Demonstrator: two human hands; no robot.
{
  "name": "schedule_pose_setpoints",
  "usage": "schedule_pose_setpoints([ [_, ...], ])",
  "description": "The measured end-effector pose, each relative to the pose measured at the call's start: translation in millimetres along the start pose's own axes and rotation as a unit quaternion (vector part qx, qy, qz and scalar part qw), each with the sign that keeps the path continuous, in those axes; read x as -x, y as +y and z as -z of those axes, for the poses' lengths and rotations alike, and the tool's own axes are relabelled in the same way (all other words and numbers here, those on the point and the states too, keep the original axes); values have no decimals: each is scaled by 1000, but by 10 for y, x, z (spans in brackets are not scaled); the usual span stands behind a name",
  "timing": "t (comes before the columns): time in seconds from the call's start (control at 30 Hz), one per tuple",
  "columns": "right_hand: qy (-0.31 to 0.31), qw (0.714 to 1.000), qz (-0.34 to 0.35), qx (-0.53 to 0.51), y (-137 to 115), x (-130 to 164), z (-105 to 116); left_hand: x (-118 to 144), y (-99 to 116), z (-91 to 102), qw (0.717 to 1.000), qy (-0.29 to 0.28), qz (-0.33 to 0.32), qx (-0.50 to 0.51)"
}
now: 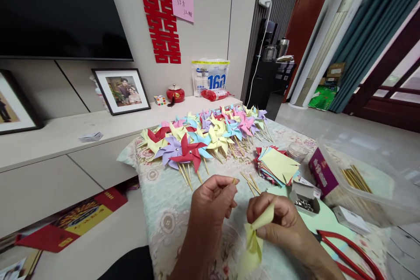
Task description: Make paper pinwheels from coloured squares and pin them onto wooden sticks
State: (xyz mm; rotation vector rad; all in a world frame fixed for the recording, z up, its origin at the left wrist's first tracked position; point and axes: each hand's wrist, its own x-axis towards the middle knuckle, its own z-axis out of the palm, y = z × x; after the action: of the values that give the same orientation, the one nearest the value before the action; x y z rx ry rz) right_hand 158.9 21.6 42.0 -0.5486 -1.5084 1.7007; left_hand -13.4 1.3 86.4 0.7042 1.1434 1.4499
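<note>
My left hand (211, 203) is closed in a pinch around a thin wooden stick (234, 181); only a short tip shows past the fingertips. In my right hand (282, 221) a pale yellow paper pinwheel (254, 245) is gripped at its folded centre, its lower part blurred. A few loose wooden sticks (252, 185) lie on the cloth just beyond my hands. Behind them is a stack of slit paper squares (277, 164), yellow on top. A small open box of metal fasteners (305, 203) stands right of my right hand.
Many finished pinwheels (190, 151) on sticks cover the table's far side. At the right are a clear plastic bin (367, 203) with sticks, a small white box (351, 220) and red-handled pliers (349, 249). A TV cabinet (108, 140) runs along the table's far left.
</note>
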Motion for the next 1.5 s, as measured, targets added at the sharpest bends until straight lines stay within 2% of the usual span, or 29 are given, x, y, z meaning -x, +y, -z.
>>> schedule_pose_setpoints([
  [0.2,40,988,128,80,-88,-63,-30,-13,-132,-39,997,-1,-52,-50],
  [0.37,116,947,210,215,-90,-68,-6,1,-254,-59,996,-32,-62,-63],
  [0.6,187,897,277,288,-121,-83,-40,41,-212,-48,968,-99,-164,-163],
  [0.73,197,884,291,308,-165,-91,-62,53,-201,-44,972,-116,-128,-157],
  [0.87,203,878,293,319,-176,-87,-61,68,-202,-59,980,-109,-96,-135],
  [1.33,205,887,272,314,-181,-84,-64,93,-174,-80,984,-110,-73,-120],
  [1.5,202,887,274,313,-187,-82,-64,107,-169,-81,977,-101,-107,-157],
])
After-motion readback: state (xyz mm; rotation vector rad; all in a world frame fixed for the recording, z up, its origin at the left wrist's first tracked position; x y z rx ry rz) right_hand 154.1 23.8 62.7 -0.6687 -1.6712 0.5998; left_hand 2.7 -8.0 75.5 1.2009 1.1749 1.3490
